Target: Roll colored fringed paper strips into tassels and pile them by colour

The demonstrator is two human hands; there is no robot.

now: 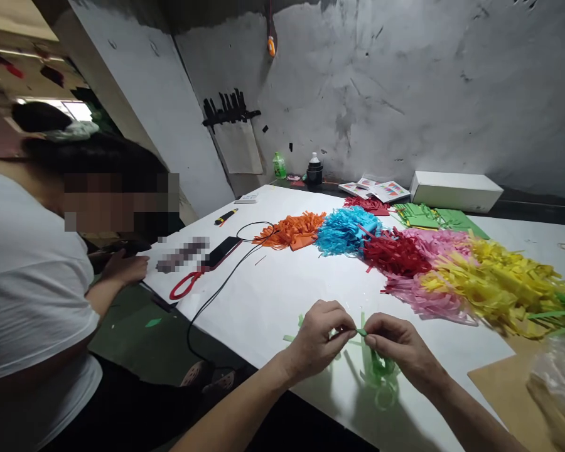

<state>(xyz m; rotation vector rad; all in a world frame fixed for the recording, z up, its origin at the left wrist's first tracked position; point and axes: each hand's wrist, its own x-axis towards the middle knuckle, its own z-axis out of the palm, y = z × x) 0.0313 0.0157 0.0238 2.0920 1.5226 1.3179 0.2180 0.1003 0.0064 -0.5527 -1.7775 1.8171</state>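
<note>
Between my two hands, low over the near part of the white table, is a small twisted piece of green paper (360, 332). My left hand (321, 339) pinches its left end with thumb and forefinger. The right end is pinched by my right hand (402, 348). Loose green strips (380, 371) hang or lie below and behind the fingers, partly hidden and blurred.
Fringed paper piles in orange (294, 230), blue (346, 231), red (395, 252), pink (430, 298) and yellow (518, 285) cross the white table (263, 301). Red-handled scissors (185, 285), a phone (221, 253) and a black cable lie left. A person (32, 270) leans in at far left.
</note>
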